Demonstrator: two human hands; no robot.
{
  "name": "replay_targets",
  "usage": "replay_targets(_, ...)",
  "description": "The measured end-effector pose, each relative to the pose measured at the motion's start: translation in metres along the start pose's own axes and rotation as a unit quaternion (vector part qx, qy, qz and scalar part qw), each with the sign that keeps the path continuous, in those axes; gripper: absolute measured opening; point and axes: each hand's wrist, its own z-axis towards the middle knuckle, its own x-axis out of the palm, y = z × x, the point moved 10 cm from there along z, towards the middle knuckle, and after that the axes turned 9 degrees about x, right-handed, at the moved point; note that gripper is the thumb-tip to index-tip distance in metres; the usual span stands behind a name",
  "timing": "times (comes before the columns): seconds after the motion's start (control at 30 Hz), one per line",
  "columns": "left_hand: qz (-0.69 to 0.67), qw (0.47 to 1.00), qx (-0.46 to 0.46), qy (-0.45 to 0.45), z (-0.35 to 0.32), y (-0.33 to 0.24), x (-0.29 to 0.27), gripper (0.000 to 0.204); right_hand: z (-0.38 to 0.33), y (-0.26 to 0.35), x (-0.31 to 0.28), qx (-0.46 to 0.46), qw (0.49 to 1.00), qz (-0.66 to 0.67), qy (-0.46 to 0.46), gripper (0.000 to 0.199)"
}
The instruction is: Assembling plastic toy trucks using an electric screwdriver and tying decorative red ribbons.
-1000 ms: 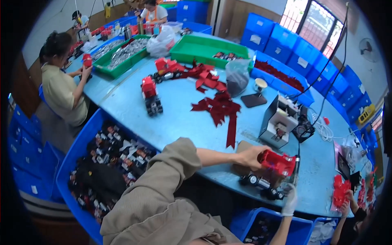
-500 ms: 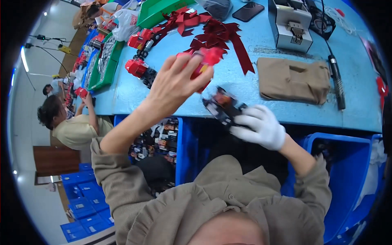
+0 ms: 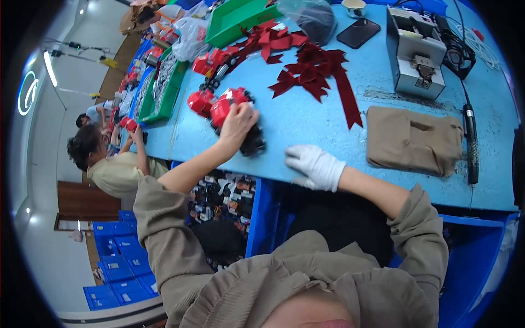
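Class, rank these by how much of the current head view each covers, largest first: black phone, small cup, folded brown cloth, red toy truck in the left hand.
1. Folded brown cloth
2. Red toy truck, partly hidden by the left hand
3. Black phone
4. Small cup

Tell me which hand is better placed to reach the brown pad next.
Probably the right hand: it looks empty and is nearer the brown pad. The left hand is on a red truck.

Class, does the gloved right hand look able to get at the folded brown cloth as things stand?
Probably yes: the right hand seems to hold nothing, and only blue tabletop shows between it and the brown cloth.
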Motion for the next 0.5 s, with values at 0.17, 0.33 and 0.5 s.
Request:
replay_targets(0.17, -0.247, 0.969, 0.004, 0.03, 0.041, 0.032, -0.012, 0.051, -0.01, -0.004, -0.005, -0.018, 1.0, 0.012, 0.015, 0.033)
replay_targets(0.33, -0.536, 0.815, -0.047, -0.215, 0.181, 0.092, -0.109, 0.052, -0.014, -0.011, -0.01, -0.013, 0.999, 0.028, -0.015, 0.026)
replay_targets(0.5, -0.566, 0.765, -0.206, -0.227, 0.335, 0.113, -0.09, 0.073, -0.012, -0.012, -0.014, 0.017, 0.999, 0.03, -0.008, 0.022)
